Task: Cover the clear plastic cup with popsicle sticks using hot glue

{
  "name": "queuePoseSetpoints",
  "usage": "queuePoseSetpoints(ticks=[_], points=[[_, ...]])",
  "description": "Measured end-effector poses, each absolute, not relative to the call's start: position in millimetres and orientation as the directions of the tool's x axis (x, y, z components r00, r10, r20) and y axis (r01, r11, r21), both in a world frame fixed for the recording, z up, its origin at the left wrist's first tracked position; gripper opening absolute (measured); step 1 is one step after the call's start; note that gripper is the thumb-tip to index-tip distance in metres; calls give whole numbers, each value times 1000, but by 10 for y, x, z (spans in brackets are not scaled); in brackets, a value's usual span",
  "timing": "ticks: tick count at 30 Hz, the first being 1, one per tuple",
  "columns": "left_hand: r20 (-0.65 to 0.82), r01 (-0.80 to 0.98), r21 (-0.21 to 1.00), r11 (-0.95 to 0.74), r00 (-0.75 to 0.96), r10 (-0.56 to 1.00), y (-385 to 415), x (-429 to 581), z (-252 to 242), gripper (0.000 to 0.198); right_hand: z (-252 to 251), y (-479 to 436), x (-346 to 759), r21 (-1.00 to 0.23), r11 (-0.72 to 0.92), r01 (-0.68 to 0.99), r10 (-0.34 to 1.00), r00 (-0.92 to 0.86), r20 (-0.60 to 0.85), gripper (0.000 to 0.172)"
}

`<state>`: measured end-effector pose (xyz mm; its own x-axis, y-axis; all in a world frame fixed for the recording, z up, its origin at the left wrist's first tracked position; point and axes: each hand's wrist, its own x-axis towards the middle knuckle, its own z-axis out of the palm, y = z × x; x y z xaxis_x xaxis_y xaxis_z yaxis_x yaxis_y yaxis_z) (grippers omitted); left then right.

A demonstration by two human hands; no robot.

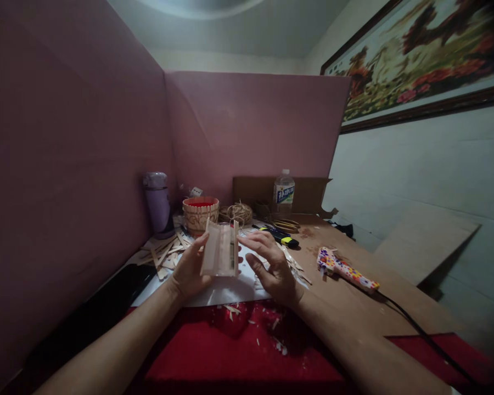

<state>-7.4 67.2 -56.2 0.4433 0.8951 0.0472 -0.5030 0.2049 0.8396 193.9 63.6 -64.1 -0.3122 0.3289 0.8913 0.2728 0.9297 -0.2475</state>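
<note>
A small pale wooden piece (pixel 217 251), built of flat strips with raised edges, is held up above the white sheet. My left hand (pixel 192 269) grips it from the left side and beneath, and some fingertips show past its right edge. Beside that right edge is my right hand (pixel 271 266), its fingers apart and slightly bent, the fingertips close to the piece; whether they touch it is unclear. Loose wooden sticks (pixel 161 258) lie on the white sheet (pixel 226 293) to the left, and more lie right of my right hand.
Behind stand a purple bottle (pixel 158 206), a stick-covered bowl (pixel 201 216), twine (pixel 239 213) and a clear bottle (pixel 284 195). Scissors (pixel 286 225) and a black-yellow cutter (pixel 282 237) lie right of centre. A flowered glue gun (pixel 346 271) trails a black cord (pixel 420 326).
</note>
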Motion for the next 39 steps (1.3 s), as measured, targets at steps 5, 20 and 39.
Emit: queuePoseSetpoints(ticks=[5,20,39], points=[[24,-499,838,219,435,900,656,-72,-523,56,-658,627,1930,-230,916,329,337,-317,886,37],[152,-616,732,292,565,811,728,-106,-585,55,-746,716,1896,-158,894,419,332,-384,861,47],[286,-628,712,314,668,687,716,-176,-617,51,-695,642,1897,-102,922,374,263,-410,873,60]])
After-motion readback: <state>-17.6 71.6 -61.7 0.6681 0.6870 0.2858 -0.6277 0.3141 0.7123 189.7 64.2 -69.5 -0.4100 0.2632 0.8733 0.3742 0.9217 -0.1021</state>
